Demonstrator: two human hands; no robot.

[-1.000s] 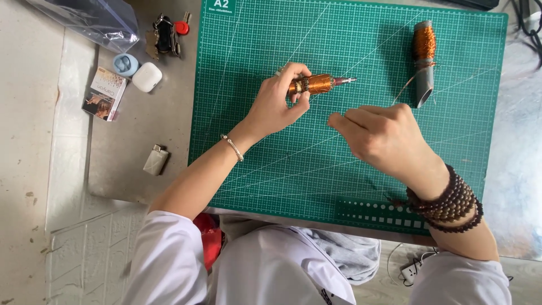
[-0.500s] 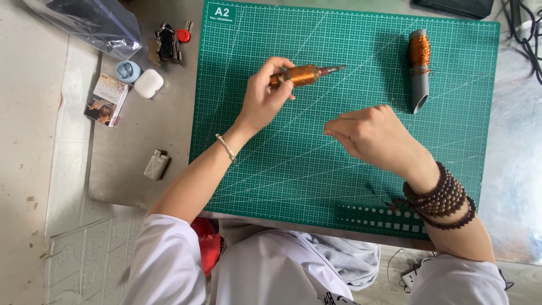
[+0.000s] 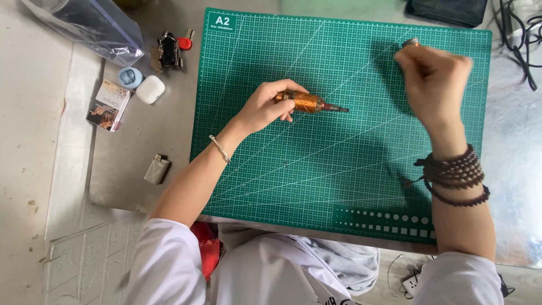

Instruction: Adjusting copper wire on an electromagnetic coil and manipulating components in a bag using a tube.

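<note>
On the green cutting mat (image 3: 271,169) that covers the middle of the desk (image 3: 130,169), the left hand (image 3: 265,107) is curled shut around the butt end of a copper-wound tool (image 3: 309,103), which lies nearly level just above the mat with its thin dark tip pointing right. The right hand (image 3: 433,82) is up at the mat's far right corner, blurred, its fingers bunched around a small object (image 3: 411,42) of which only a greyish top shows; I cannot tell what the object is, nor how firmly it is held. The two hands are well apart. A beaded bracelet (image 3: 454,175) wraps the right wrist and a thin bangle (image 3: 219,149) the left. Left of the mat lie a white earbud case (image 3: 150,89), a small printed box (image 3: 108,104), a bunch of keys (image 3: 169,49) and a metal lighter (image 3: 156,169).
</note>
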